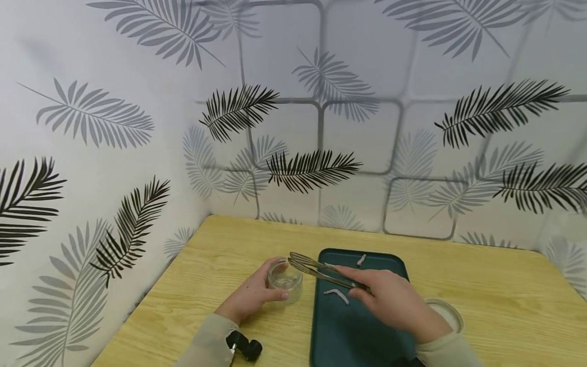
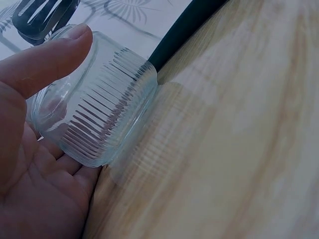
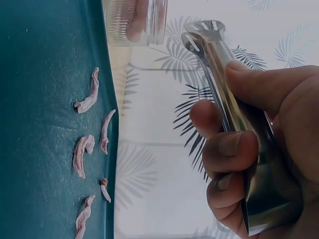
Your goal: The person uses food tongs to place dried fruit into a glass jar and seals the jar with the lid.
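Observation:
My left hand (image 1: pixel 249 298) holds a clear ribbed glass jar (image 1: pixel 289 293) on the table, thumb near its rim and fingers around the far side. The jar (image 2: pixel 107 107) looks empty in the left wrist view. My right hand (image 1: pixel 394 300) grips metal tongs (image 1: pixel 321 270), their slotted tips beside the jar's mouth. Nothing shows between the tips in the right wrist view. Below the tongs lies a dark green tray (image 1: pixel 357 331). On it are several thin, pale pinkish, wrinkled strips (image 3: pixel 88 94) that look like raw meat, spaced apart.
A round, pale, rimmed container or lid (image 1: pixel 451 308) stands right of the tray, partly behind my right wrist. A black device (image 1: pixel 247 349) is at my left wrist. Patterned walls (image 1: pixel 293 127) border the wooden table (image 1: pixel 247 239) at the back and left.

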The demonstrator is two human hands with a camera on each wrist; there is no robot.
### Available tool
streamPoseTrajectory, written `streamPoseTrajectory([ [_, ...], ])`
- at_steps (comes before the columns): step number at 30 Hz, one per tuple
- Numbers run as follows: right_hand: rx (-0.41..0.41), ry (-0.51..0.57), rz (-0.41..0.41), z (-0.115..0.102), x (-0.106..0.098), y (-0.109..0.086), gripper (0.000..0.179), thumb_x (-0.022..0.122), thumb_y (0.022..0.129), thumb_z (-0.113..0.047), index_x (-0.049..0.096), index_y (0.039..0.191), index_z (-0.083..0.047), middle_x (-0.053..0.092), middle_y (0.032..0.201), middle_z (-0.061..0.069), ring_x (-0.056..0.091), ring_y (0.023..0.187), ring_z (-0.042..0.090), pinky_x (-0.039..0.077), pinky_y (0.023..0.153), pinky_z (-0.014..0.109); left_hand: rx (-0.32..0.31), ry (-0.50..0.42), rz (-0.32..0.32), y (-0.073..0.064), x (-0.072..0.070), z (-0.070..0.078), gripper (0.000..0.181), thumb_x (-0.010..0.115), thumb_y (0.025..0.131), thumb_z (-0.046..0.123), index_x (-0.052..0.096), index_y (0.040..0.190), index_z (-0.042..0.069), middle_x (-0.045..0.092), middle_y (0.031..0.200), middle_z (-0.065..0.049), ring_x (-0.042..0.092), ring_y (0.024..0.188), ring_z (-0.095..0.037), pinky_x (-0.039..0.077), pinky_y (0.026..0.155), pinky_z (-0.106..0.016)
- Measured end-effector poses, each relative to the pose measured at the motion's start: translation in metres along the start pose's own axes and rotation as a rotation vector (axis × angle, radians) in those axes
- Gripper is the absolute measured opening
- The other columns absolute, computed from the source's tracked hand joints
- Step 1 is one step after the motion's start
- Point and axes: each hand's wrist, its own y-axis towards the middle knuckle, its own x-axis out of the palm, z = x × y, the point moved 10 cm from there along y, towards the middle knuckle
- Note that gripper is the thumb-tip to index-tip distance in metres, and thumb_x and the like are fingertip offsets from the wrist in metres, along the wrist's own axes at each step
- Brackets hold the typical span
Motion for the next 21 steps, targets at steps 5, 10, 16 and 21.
streamPoseTrajectory([
  [5,0.021,-0.009,-0.013,0.007,0.001,-0.002,0.057,0.066,0.098,-0.033,0.047,0.151,-0.041,0.045,0.061,-0.013,0.034,0.047,0.004,0.034,0.048,0.026,-0.006,-0.004,0.0,0.0,0.0,0.0,0.083,0.08,0.09,0.021,0.032,0.157,0.017,0.039,0.157,-0.01,0.035,0.143,-0.032,0.025,0.113,-0.052],
  [10,0.035,-0.002,-0.013,0.016,0.0,-0.005,0.057,0.067,0.098,-0.032,0.047,0.151,-0.038,0.046,0.062,-0.013,0.034,0.048,0.003,0.035,0.049,0.026,-0.019,-0.005,0.002,0.0,0.0,-0.001,0.082,0.079,0.09,0.021,0.031,0.157,0.017,0.039,0.157,-0.01,0.037,0.142,-0.031,0.027,0.112,-0.052],
  [16,0.106,0.013,-0.025,0.035,-0.002,-0.009,0.059,0.065,0.099,-0.032,0.043,0.153,-0.039,0.05,0.066,-0.012,0.036,0.047,0.005,0.035,0.049,0.027,-0.014,0.0,0.005,0.0,0.0,-0.001,0.082,0.079,0.09,0.02,0.032,0.157,0.017,0.04,0.156,-0.01,0.038,0.141,-0.031,0.028,0.112,-0.051],
  [21,0.187,0.03,-0.044,0.054,-0.003,-0.013,0.059,0.064,0.1,-0.036,0.041,0.154,-0.039,0.061,0.085,-0.012,0.039,0.048,0.01,0.037,0.051,0.031,-0.016,0.016,0.008,0.001,-0.001,-0.002,0.082,0.079,0.09,0.022,0.032,0.157,0.019,0.04,0.157,-0.008,0.038,0.142,-0.03,0.028,0.112,-0.051],
])
